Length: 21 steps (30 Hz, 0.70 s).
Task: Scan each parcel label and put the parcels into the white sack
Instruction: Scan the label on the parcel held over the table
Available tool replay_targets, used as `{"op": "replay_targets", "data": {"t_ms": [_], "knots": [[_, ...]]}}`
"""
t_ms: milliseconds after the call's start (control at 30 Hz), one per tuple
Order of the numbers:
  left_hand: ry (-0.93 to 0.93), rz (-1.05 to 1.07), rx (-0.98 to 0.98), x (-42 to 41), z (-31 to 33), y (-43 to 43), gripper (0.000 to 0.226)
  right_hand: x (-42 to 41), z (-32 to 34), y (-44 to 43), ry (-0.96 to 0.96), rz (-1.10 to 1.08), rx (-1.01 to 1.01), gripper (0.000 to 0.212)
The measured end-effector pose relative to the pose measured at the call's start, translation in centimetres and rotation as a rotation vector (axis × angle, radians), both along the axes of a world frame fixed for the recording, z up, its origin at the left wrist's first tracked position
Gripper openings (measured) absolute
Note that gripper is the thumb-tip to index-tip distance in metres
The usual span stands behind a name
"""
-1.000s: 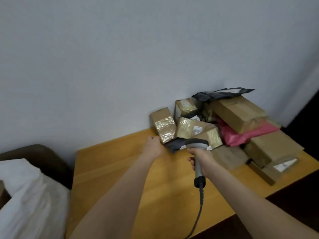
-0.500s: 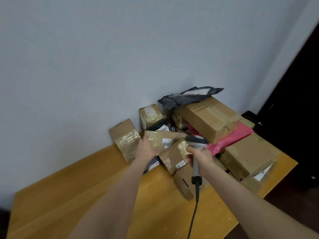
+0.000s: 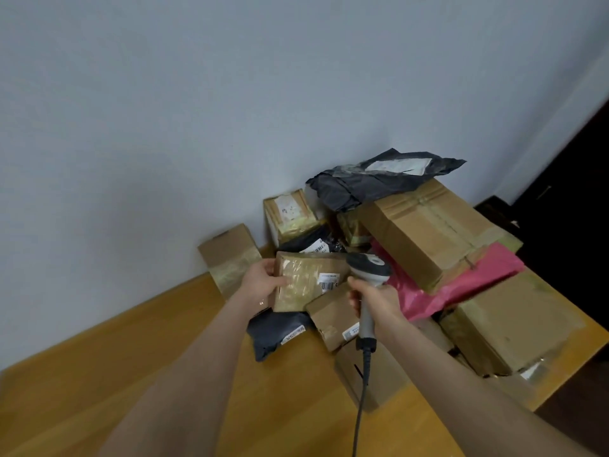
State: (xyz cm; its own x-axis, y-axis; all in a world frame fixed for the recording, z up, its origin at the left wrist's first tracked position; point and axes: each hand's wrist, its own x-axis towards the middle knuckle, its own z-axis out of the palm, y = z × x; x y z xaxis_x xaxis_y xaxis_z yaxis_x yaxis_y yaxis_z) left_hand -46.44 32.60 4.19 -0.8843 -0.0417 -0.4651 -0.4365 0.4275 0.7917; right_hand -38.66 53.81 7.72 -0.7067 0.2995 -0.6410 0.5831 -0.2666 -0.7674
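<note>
The taped brown parcel [image 3: 303,285] is now sitting in the left hand [image 3: 262,283], where a second ago that hand was only reaching into the near edge of the heap. The parcel is being held at the front of the pile, just above the counter [image 3: 164,374], its white barcode label [image 3: 328,280] turned up. That likely means the pick is done and the scan is the step in hand.

The left hand is gripping the parcel's left edge, thumb lying across the top; the fingers underneath are hidden. The right hand [image 3: 375,301] is holding the scanner [image 3: 368,268] upright, fingers [image 3: 354,298] curled tightly round the handle. The scanner's head is hanging just beside the label, and its cable [image 3: 361,397] is trailing down toward the person.

Under the parcel a black bag [image 3: 280,331] and a small box [image 3: 333,318] are lying on the counter. Behind them a pink bag [image 3: 461,285] is poking out from under a long cardboard box [image 3: 421,232].

The white sack, seen at the left a second ago, is out of view now.
</note>
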Motion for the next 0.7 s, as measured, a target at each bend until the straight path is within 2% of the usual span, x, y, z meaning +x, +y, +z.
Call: {"op": "replay_targets", "data": {"t_ms": [200,300,500,600,700], "knots": [[0.187,-0.026,-0.117,3.4,3.7,-2.1,0.068,2.0,1.9,-0.4,0.046,-0.007,-0.030,0.017],[0.298,-0.028,-0.282,6.8,5.2,-3.0,0.067,3.6,2.8,-1.6,0.085,0.020,-0.074,0.016],[0.503,0.001,-0.602,15.3,7.4,-4.1,0.053,8.9,3.6,-4.6,0.132,0.146,-0.215,0.012],[0.597,-0.049,-0.792,19.2,8.4,-5.2,0.051,11.1,3.1,-6.6,0.114,0.218,-0.256,0.018],[0.613,-0.116,-0.979,22.8,7.5,-7.6,0.055,13.3,2.2,-9.2,0.080,0.301,-0.267,0.017]]}}
